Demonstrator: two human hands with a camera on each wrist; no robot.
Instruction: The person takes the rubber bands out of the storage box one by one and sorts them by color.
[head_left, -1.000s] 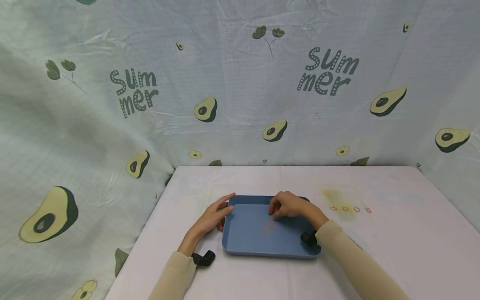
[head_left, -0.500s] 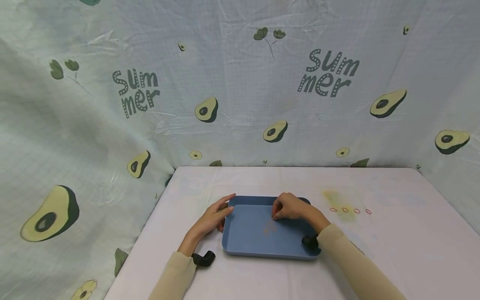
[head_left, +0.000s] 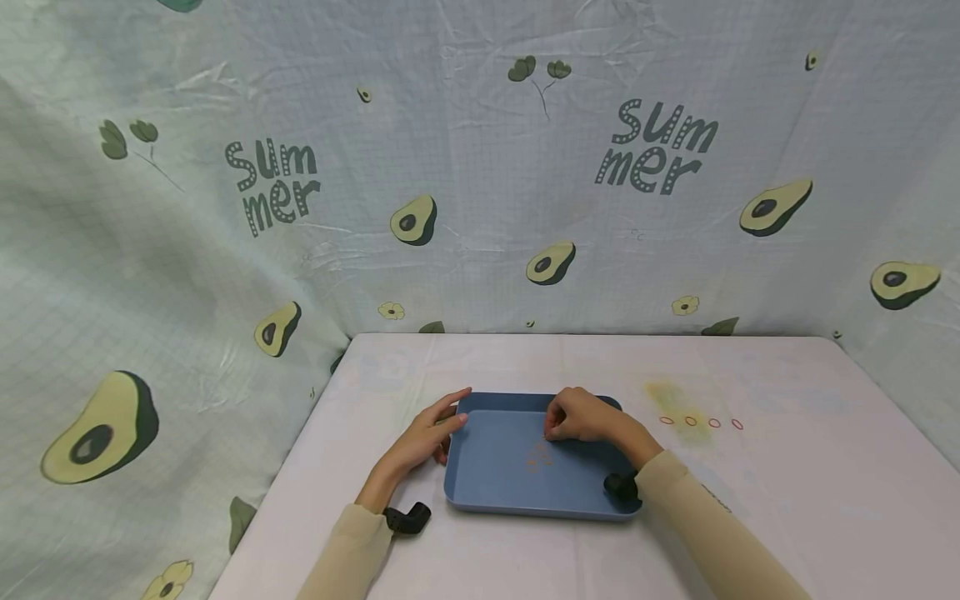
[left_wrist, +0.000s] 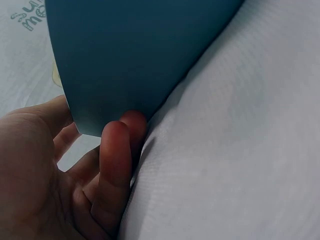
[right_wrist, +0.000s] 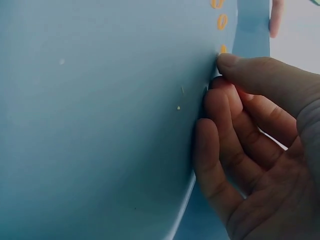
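Note:
A shallow blue tray (head_left: 517,492) lies on the table. My left hand (head_left: 423,433) holds its left rim, with the thumb over the edge and fingers (left_wrist: 115,150) against the outer wall. Inside the tray, my right hand (head_left: 585,415) has its fingers bent and its thumb (right_wrist: 235,65) close to the index fingertip at the tray floor. Small orange rings (right_wrist: 222,21) lie beside that thumb, one partly hidden by it. Whether the right fingertips pinch a ring is hidden.
To the right of the tray, several red rings (head_left: 691,422) form a row on the pale tablecloth (head_left: 787,492), near a yellow stain. A patterned curtain (head_left: 480,167) rises behind the table. A black wrist camera (head_left: 621,487) hangs over the tray's right part.
My right hand has shifted slightly to the right within the tray, its fingertips staying low. The left hand has kept its place at the rim. The view has tilted a little.

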